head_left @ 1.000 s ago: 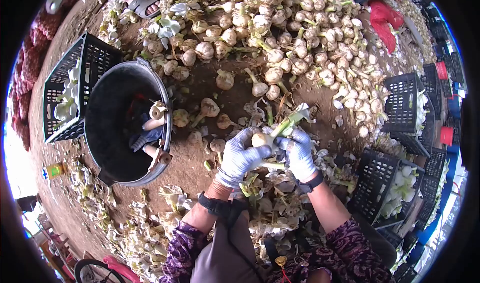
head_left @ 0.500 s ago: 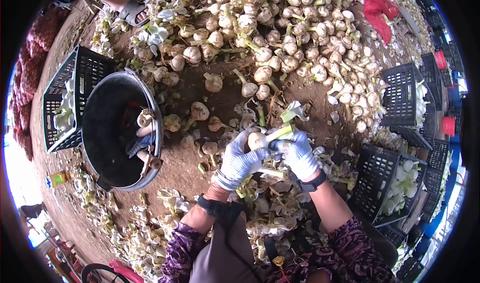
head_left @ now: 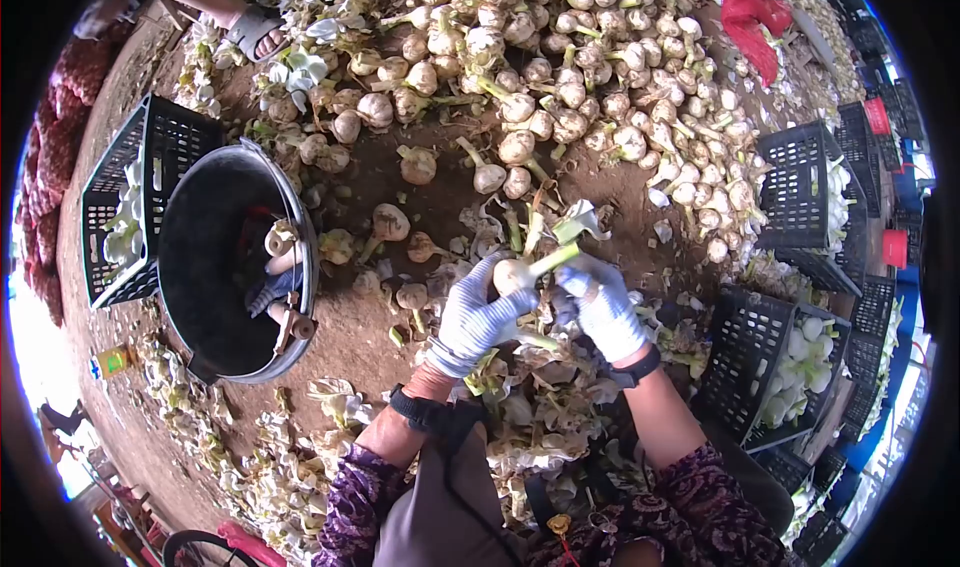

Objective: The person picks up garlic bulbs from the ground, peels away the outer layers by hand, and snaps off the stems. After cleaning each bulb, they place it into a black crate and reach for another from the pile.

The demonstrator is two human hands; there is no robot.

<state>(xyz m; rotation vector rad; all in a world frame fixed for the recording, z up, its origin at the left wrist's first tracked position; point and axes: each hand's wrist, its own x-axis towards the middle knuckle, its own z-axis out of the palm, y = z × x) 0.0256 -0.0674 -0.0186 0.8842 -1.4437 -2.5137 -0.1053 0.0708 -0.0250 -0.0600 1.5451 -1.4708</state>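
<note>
A striped glove covers my left hand, which is closed round a garlic bulb. The bulb's green stem points up to the right, with a peeled-back leaf near its top. My right hand, also gloved, is beside the stem with fingers bent and blurred; whether it grips anything is unclear. Loose husks lie beneath both hands. Ahead is a large heap of garlic bulbs with stems.
A black bucket stands at the left, next to a black crate. Crates holding pale garlic line the right side. Another person's sandalled foot is at the upper left. Red net sacks lie at the far left.
My right hand's fingers have moved slightly away from the stem and a peeled strip now shows above the bulb. The whole view has shifted a little left.
</note>
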